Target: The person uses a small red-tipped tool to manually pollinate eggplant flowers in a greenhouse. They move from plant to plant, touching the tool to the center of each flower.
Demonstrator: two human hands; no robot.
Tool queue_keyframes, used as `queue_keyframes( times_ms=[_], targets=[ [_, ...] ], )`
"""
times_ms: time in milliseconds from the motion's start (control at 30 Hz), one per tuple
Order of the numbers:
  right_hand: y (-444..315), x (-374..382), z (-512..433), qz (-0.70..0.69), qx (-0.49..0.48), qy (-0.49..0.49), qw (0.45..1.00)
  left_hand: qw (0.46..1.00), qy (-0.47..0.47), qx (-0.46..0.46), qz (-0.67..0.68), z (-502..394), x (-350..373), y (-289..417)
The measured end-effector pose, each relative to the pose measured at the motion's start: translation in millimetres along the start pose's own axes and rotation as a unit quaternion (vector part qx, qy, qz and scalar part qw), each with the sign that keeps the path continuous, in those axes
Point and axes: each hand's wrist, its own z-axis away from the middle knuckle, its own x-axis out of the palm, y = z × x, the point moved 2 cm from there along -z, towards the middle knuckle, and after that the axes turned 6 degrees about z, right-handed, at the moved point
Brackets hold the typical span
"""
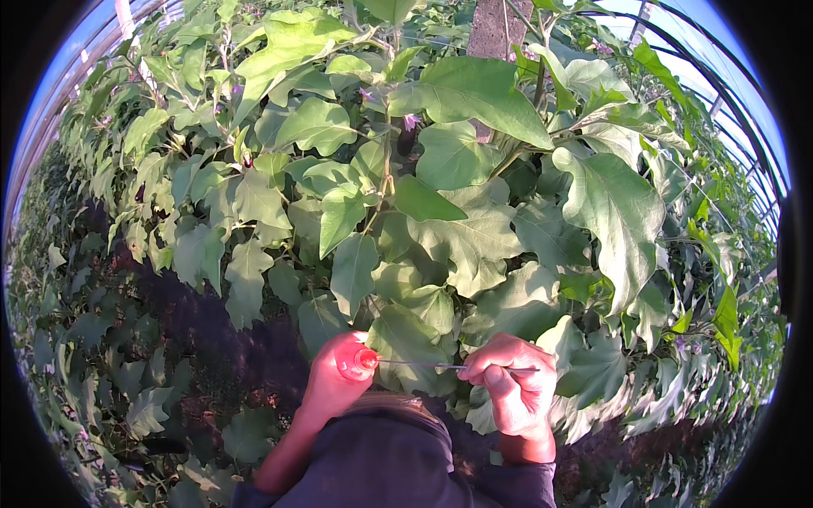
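In my left hand [330,381], close to my body, is a small clear bottle [353,367] with red in and around its neck. My right hand [517,384] pinches a thin rod [450,366] between thumb and fingers. The rod runs sideways, level with the bottle, and its far tip meets the bottle's mouth; how deep it goes inside is hard to see. Behind both hands, broad lobed leaves of an eggplant plant [406,346] hang close. Higher on that plant, a purple eggplant flower [411,122] shows among the leaves.
A concrete post [495,32] rises behind the foliage. Curved hoops [718,76] of a greenhouse frame arch at the right. More eggplant plants [146,406] stand at the lower left, beside shaded soil [216,355]. A small dark fruit [248,161] hangs at the upper left.
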Motion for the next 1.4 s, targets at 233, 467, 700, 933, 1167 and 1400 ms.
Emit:
queue_keyframes(
  times_ms=[233, 467, 700, 933, 1167, 1400],
  targets=[
    [24.0, 37.7, -4.1, -0.072, 0.08, -0.245, 0.963, 0.997, -0.009, -0.073, 0.01, 24.3, 16.6, -4.6],
    [49.7, 37.5, 10.4, -0.238, 0.164, -0.116, 0.95, 0.993, 0.062, -0.099, 0.004, 45.1, 11.5, -16.0],
    [75.3, 46.3, 18.5, -0.259, 0.187, -0.115, 0.941, 0.983, 0.118, -0.138, -0.022, 66.3, 6.6, -19.4],
    [75.8, 64.4, 13.3, -0.288, 0.179, -0.111, 0.934, 0.976, 0.169, -0.128, -0.045, 62.8, -14.1, -26.7],
    [76.1, 87.7, 7.8, -0.319, 0.188, -0.014, 0.929, 0.975, 0.159, -0.033, -0.153, 29.3, -61.8, -20.9],
    [47.4, 132.6, -6.4, -0.321, 0.128, 0.186, 0.92, 0.977, 0.199, 0.042, -0.059, 0.9, -129.1, -28.1]
  ],
)
